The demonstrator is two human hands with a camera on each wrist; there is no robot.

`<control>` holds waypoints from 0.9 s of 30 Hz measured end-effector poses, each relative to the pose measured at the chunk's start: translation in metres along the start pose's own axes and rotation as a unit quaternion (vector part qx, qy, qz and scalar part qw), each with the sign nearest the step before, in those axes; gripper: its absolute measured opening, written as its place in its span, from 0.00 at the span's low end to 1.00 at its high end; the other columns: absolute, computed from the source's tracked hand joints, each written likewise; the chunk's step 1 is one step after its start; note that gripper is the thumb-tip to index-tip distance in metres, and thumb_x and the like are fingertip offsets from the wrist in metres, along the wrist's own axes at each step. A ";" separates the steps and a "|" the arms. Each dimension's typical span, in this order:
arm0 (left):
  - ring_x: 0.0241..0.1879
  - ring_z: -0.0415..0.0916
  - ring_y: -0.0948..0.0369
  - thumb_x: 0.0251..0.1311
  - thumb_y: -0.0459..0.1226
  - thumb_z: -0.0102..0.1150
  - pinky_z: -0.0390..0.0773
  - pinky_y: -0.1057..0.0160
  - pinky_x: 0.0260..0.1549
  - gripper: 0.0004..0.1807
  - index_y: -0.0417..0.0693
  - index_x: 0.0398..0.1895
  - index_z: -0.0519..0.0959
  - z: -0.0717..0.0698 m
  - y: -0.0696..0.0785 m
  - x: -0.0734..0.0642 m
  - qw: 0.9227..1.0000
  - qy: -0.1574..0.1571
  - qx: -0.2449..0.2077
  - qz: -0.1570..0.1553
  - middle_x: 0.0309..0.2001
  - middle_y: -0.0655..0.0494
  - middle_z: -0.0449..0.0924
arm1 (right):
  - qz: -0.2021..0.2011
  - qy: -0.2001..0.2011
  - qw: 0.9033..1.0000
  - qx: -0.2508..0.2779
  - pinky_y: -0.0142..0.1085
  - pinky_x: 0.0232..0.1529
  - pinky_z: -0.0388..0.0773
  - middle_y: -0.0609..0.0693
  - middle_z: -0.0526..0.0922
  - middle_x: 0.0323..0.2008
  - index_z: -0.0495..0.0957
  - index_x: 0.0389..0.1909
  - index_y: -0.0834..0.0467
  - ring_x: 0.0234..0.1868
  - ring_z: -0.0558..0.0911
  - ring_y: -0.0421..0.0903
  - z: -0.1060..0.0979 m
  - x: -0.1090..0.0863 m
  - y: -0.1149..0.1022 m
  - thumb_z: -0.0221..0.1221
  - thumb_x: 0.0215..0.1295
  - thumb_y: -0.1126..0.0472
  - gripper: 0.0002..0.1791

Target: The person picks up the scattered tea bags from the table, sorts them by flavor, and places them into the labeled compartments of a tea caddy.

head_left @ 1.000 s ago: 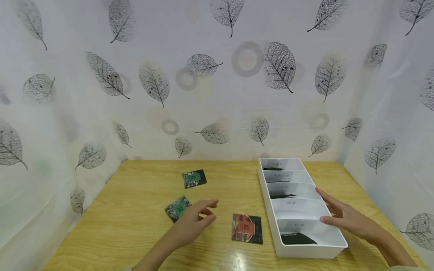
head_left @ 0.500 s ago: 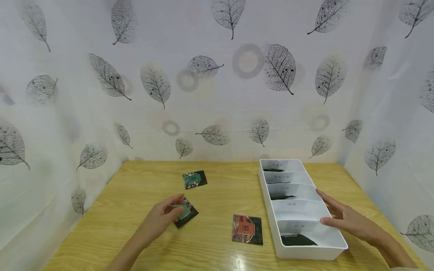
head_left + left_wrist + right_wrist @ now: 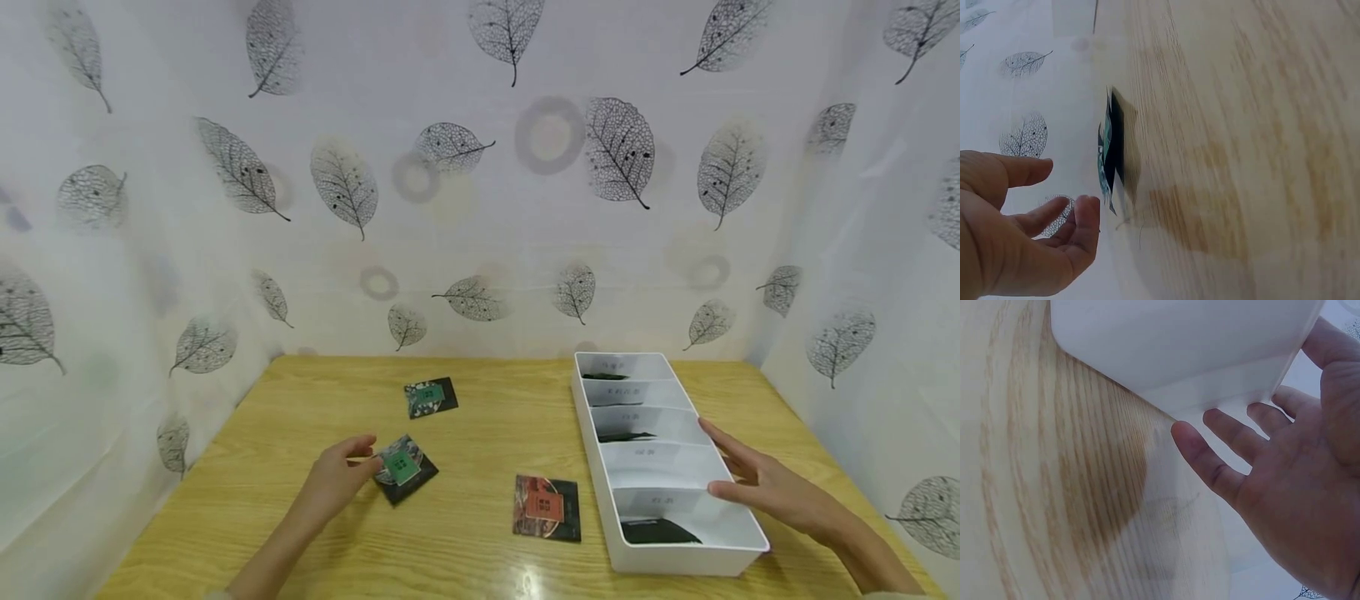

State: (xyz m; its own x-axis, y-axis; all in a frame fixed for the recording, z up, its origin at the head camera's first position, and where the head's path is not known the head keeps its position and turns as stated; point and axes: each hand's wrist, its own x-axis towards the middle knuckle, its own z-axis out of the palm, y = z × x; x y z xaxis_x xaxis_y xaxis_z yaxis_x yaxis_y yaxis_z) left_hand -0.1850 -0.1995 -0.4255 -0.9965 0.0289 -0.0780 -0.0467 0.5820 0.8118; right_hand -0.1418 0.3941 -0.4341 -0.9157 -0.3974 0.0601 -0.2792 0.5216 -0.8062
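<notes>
My left hand (image 3: pixel 337 479) hovers at the left edge of a green-labelled sachet (image 3: pixel 405 469) lying flat on the table. In the left wrist view, the thumb and loosely bent fingers of the left hand (image 3: pixel 1041 231) are apart, with nothing held between them. Dark sachets (image 3: pixel 1109 153) appear edge-on beyond the fingertips there. My right hand (image 3: pixel 772 492) rests against the right side of a white divided box (image 3: pixel 686 560), thumb on the rim. From the right wrist, the fingers of the right hand (image 3: pixel 1297 456) spread along the wall of the box (image 3: pixel 1179 344).
A second green-labelled sachet (image 3: pixel 431 397) lies farther back. A red-labelled sachet (image 3: pixel 547 507) lies left of the box. Dark packets (image 3: pixel 658 531) sit in several labelled compartments. A leaf-print curtain (image 3: pixel 480 225) surrounds the wooden table (image 3: pixel 457 558) at the back and sides.
My left hand has passed leftward over the nearer green-labelled sachet and now sits at its left edge. That sachet lies slightly shifted to the right. The right hand and box stay put.
</notes>
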 end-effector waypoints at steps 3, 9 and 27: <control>0.56 0.78 0.41 0.69 0.37 0.63 0.85 0.49 0.44 0.28 0.30 0.68 0.72 0.000 -0.002 0.005 0.999 -0.008 0.040 -0.006 0.60 0.32 0.77 | 0.002 0.001 1.000 -0.001 0.24 0.56 0.72 0.70 0.45 0.79 0.43 0.85 0.51 0.65 0.58 0.17 0.000 0.000 0.000 0.57 0.75 0.66 0.45; 0.59 0.75 0.35 0.67 0.40 0.67 0.81 0.41 0.51 0.34 0.26 0.68 0.70 0.001 -0.005 0.014 0.994 -0.037 0.098 -0.014 0.61 0.27 0.75 | 0.004 0.003 1.000 -0.002 0.24 0.56 0.71 0.71 0.45 0.79 0.43 0.84 0.53 0.65 0.58 0.17 0.000 0.001 0.002 0.58 0.75 0.66 0.45; 0.44 0.76 0.47 0.51 0.42 0.81 0.80 0.42 0.47 0.39 0.27 0.61 0.76 0.028 -0.001 0.023 0.982 -0.001 0.189 0.008 0.50 0.33 0.75 | 0.005 0.005 1.000 -0.006 0.24 0.56 0.70 0.71 0.45 0.79 0.44 0.84 0.53 0.65 0.57 0.17 0.000 0.000 0.002 0.58 0.75 0.66 0.45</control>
State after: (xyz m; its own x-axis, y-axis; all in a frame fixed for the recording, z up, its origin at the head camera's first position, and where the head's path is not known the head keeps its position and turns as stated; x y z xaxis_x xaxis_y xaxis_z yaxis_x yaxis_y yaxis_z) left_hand -0.2057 -0.1767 -0.4444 -0.9967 0.0424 -0.0690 -0.0015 0.8420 0.5396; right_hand -0.1425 0.3951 -0.4357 -0.9210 -0.3850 0.0586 -0.2744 0.5348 -0.7991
